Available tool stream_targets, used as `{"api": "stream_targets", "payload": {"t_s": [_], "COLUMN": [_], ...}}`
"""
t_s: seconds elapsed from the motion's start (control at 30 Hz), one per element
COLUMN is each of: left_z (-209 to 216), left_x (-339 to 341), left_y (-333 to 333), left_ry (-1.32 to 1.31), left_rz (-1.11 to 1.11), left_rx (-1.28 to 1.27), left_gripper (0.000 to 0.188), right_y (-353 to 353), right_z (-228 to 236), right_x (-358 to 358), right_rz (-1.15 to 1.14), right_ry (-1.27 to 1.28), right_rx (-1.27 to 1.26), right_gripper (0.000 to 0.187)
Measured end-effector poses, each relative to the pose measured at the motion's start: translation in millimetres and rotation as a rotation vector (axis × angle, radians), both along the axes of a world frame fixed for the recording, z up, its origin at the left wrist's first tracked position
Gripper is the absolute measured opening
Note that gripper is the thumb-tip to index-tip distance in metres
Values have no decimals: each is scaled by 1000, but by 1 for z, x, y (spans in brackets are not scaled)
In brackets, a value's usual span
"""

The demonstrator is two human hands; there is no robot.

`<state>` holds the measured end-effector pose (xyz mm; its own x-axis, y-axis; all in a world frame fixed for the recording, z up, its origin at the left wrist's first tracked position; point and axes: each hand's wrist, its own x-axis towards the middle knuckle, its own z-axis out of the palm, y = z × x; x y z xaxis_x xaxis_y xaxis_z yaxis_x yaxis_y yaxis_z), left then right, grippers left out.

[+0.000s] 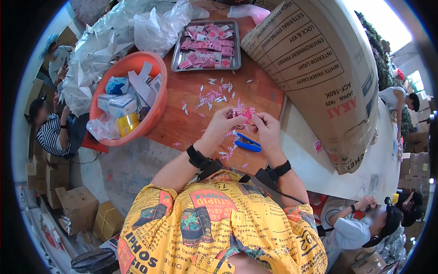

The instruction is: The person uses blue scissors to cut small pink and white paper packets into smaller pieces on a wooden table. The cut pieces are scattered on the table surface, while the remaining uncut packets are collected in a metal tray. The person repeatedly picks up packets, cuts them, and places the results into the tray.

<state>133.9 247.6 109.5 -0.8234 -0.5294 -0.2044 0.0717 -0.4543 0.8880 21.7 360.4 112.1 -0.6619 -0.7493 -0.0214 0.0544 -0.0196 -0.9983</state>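
Above the reddish-brown wooden table [185, 121], my left hand [223, 125] pinches a small pink printed card [247, 114] by its left end. My right hand [266, 130] has its fingertips closed at the right end of the same card. Whether the right fingers hold anything besides the card I cannot make out. Just below my hands lies a blue-handled hand tool [247, 143], touched by neither. Small pink and white scraps [213, 97] are scattered beyond and around my hands. Farther off, a metal tray [238, 48] holds many pink cards [212, 43].
An orange basin [159, 86] with boxes, papers and a yellow tape roll stands left. Clear plastic bags [159, 27] are heaped behind it. A large cardboard carton [315, 59] leans along the right side. Several other people work around the edges.
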Motion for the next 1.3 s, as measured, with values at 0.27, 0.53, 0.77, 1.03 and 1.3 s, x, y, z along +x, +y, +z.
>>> {"api": "stream_targets", "payload": {"t_s": [0.27, 0.53, 0.77, 1.03, 1.3], "left_z": [-26, -36, -40, -14, -8], "left_x": [-2, 8, 12, 4, 4], "left_y": [11, -4, -7, 10, 19], "left_ry": [9, -60, -97, -160, -240], "left_rz": [66, 127, 121, 33, 51], "left_rx": [238, 178, 87, -154, -456], "left_gripper": [12, 7, 7, 13, 20], "right_y": [4, 44, 43, 45, 48], "right_z": [-33, -97, -107, -41, -36], "right_x": [4, 8, -12, -6, -6], "right_rz": [64, 395, 452, 406, 360], "right_ry": [-55, 1141, -55, -419, -248], "right_rx": [24, 522, 232, 31, 45], "right_gripper": [20, 59, 46, 39, 35]}}
